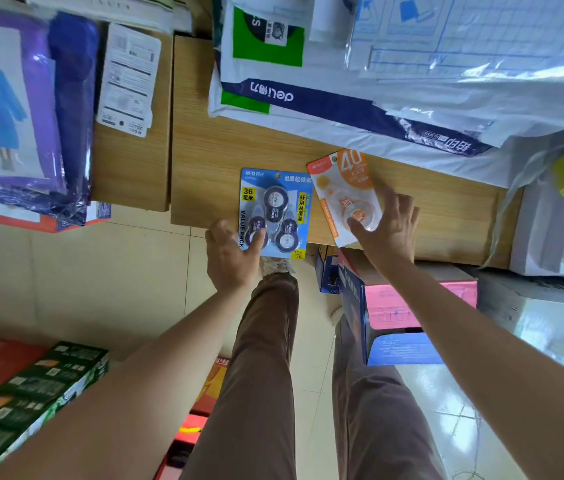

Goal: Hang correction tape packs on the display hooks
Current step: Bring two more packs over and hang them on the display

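Left hand (pixel 232 252) pinches near-left corner of blue pack (pixel 275 206), right hand (pixel 389 230) rests spread-fingered on orange pack (pixel 341 188) just right, both lengthwise near-to-far on wooden shelf (pixel 204 168), hooks unseen.

Bare forearms (pixel 156 358), left hand (pixel 230 258), right hand (pixel 389 233), loose brown cloth trousers (pixel 263 375), pale beige shoe (pixel 279 265) beyond the trousers' left hem
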